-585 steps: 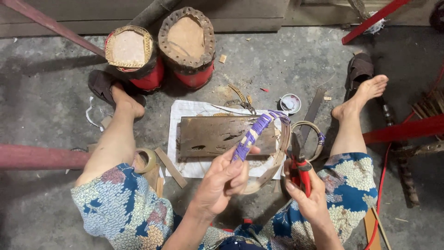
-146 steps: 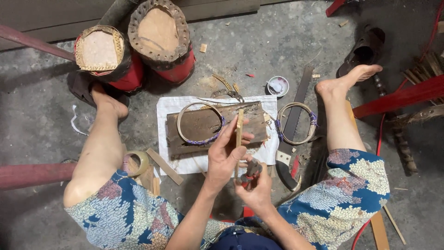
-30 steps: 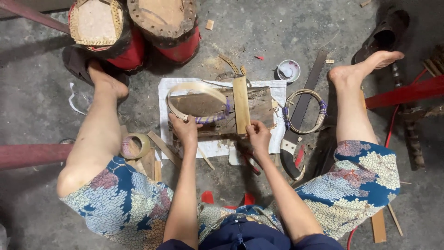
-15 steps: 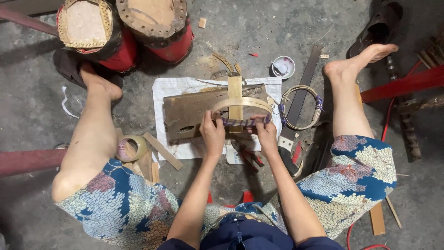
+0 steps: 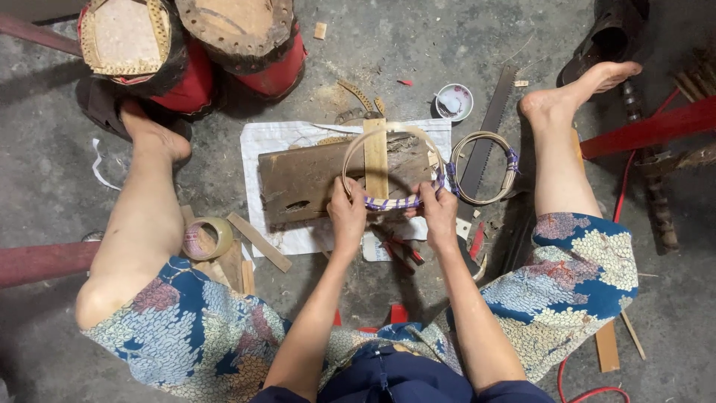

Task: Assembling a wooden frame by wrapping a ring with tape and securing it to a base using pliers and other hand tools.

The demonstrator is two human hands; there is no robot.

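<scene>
Your left hand (image 5: 347,215) and right hand (image 5: 438,213) have just come down together and now each clench the cane ring (image 5: 388,168) by its purple-wrapped edge, pressing it flat on the wooden board (image 5: 306,179).

Both forearms bare, reaching from bottom centre of frame up toward middle, roughly parallel, slightly converging. Left hand (image 5: 347,214) at centre, fingers curled closed, knuckles up, thumb tucked. Right hand (image 5: 438,213) just right of it, same height, fingers curled closed likewise. Hands near each other, not touching. Legs spread wide, knees bent; left foot (image 5: 153,138) upper left, right foot (image 5: 578,93) upper right, both bare.
</scene>
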